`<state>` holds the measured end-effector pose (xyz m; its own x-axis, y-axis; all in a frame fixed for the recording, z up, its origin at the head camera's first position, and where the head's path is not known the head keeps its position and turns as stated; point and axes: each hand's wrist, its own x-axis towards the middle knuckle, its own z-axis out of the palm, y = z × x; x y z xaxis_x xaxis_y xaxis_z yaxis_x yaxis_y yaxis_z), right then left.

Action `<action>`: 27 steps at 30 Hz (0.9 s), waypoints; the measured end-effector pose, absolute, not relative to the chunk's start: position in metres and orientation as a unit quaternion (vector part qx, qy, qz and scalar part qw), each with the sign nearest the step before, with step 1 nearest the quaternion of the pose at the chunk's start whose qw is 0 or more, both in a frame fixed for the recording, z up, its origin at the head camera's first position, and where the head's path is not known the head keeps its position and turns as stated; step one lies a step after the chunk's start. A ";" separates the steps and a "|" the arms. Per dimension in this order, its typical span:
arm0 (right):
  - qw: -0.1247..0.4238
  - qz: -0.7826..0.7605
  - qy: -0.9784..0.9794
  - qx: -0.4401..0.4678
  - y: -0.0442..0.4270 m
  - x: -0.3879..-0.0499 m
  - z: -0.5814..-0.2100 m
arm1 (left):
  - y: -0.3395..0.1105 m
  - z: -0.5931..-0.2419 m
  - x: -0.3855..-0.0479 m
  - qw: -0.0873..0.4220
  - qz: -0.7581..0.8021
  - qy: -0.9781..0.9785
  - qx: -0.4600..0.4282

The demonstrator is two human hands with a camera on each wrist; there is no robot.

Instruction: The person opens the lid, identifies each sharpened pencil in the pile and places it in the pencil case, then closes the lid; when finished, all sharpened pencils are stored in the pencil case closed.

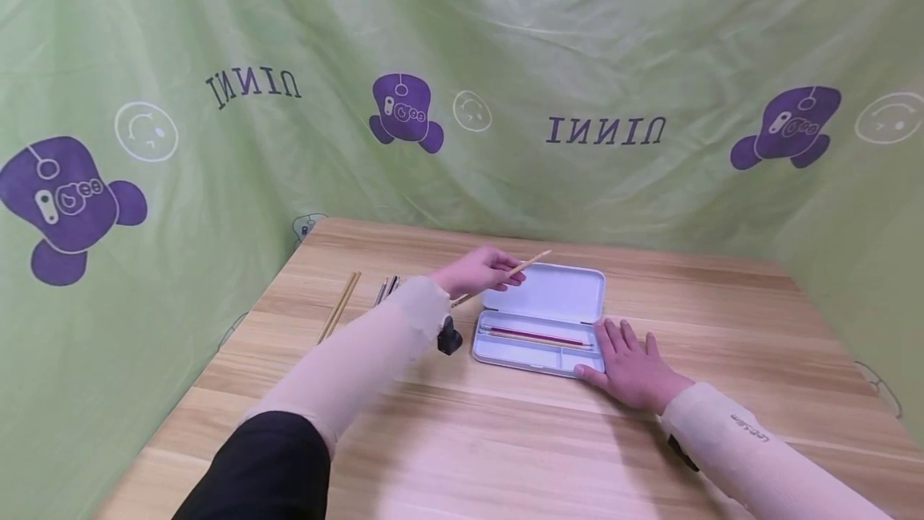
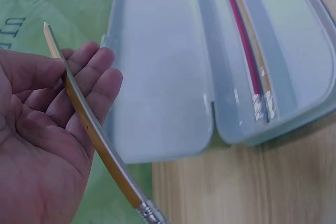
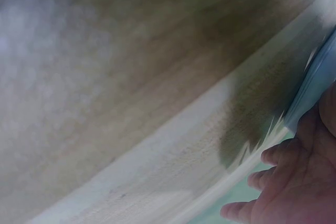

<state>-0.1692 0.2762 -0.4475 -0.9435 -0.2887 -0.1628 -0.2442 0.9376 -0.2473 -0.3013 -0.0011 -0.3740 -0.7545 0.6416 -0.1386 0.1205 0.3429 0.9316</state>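
My left hand (image 1: 480,270) pinches a wood-coloured pencil (image 2: 97,135) between thumb and fingers, over the left side of an open white pencil case (image 1: 516,355). The held pencil slants, its sharpened tip up and away, its silver end low. Inside the case's long compartment lie a red pencil (image 2: 245,45) and a wood-coloured pencil (image 2: 252,27), side by side. The lid (image 1: 559,295) is folded back towards the far side. With fingers spread, my right hand (image 1: 631,367) rests at the case's right edge; the right wrist view shows its fingers only partly.
Two long thin wooden sticks (image 1: 339,307) lie on the wooden table (image 1: 462,456) at the left. Several more pencils (image 1: 386,289) lie beside them, partly hidden behind my left forearm. A green printed curtain (image 1: 505,183) surrounds the table's back and sides.
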 end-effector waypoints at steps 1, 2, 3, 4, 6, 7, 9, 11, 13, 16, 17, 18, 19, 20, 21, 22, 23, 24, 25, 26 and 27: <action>0.099 -0.110 0.980 -0.135 0.276 -0.169 -0.448 | 0.003 -0.377 -0.301 0.253 0.514 0.781 0.249; 0.098 -0.108 0.980 -0.136 0.276 -0.169 -0.448 | 0.007 -0.380 -0.301 0.254 0.511 0.781 0.253; 0.098 -0.107 0.980 -0.136 0.276 -0.169 -0.448 | 0.010 -0.383 -0.301 0.256 0.507 0.782 0.257; 0.098 -0.106 0.980 -0.136 0.276 -0.169 -0.448 | 0.014 -0.385 -0.300 0.257 0.506 0.782 0.260; 0.093 -0.106 0.980 -0.138 0.277 -0.170 -0.450 | 0.020 -0.390 -0.299 0.259 0.503 0.781 0.263; 0.090 -0.107 0.980 -0.139 0.278 -0.170 -0.452 | 0.023 -0.392 -0.298 0.261 0.503 0.781 0.264; 0.080 -0.107 0.981 -0.142 0.279 -0.172 -0.456 | 0.028 -0.396 -0.297 0.261 0.498 0.782 0.269; 0.071 -0.108 0.981 -0.143 0.282 -0.174 -0.461 | 0.033 -0.399 -0.296 0.260 0.492 0.785 0.274; 0.066 -0.110 0.981 -0.143 0.283 -0.175 -0.464 | 0.037 -0.404 -0.296 0.258 0.485 0.787 0.280; 0.073 -0.113 0.981 -0.141 0.283 -0.175 -0.463 | 0.040 -0.411 -0.296 0.256 0.476 0.792 0.285; 0.076 -0.115 0.980 -0.141 0.282 -0.175 -0.462 | 0.041 -0.413 -0.296 0.255 0.474 0.792 0.287; 0.081 -0.117 0.980 -0.140 0.282 -0.174 -0.461 | 0.042 -0.414 -0.296 0.253 0.469 0.795 0.292; 0.084 -0.119 0.979 -0.140 0.281 -0.173 -0.458 | 0.043 -0.416 -0.295 0.251 0.463 0.797 0.296; 0.087 -0.121 0.979 -0.140 0.281 -0.173 -0.457 | 0.044 -0.416 -0.295 0.249 0.458 0.798 0.302; 0.088 -0.121 0.979 -0.140 0.281 -0.172 -0.456 | 0.044 -0.416 -0.294 0.246 0.451 0.800 0.309; 0.088 -0.121 0.978 -0.142 0.280 -0.172 -0.454 | 0.045 -0.416 -0.293 0.243 0.445 0.802 0.316; 0.088 -0.121 0.978 -0.142 0.280 -0.172 -0.454 | 0.046 -0.416 -0.292 0.241 0.440 0.803 0.322; 0.089 -0.121 0.979 -0.141 0.281 -0.172 -0.455 | 0.047 -0.416 -0.292 0.239 0.436 0.803 0.327; 0.088 -0.121 0.979 -0.141 0.281 -0.172 -0.456 | 0.047 -0.416 -0.291 0.239 0.434 0.803 0.332; 0.086 -0.120 0.979 -0.144 0.281 -0.173 -0.457 | 0.048 -0.416 -0.291 0.236 0.430 0.803 0.337; 0.084 -0.119 0.979 -0.144 0.282 -0.174 -0.459 | 0.048 -0.416 -0.291 0.235 0.424 0.805 0.342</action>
<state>-0.1737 0.2818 -0.4587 -0.9444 -0.3018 -0.1304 -0.2616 0.9301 -0.2579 -0.2912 0.0481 -0.4164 -0.6558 0.7499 -0.0876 0.3512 0.4057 0.8438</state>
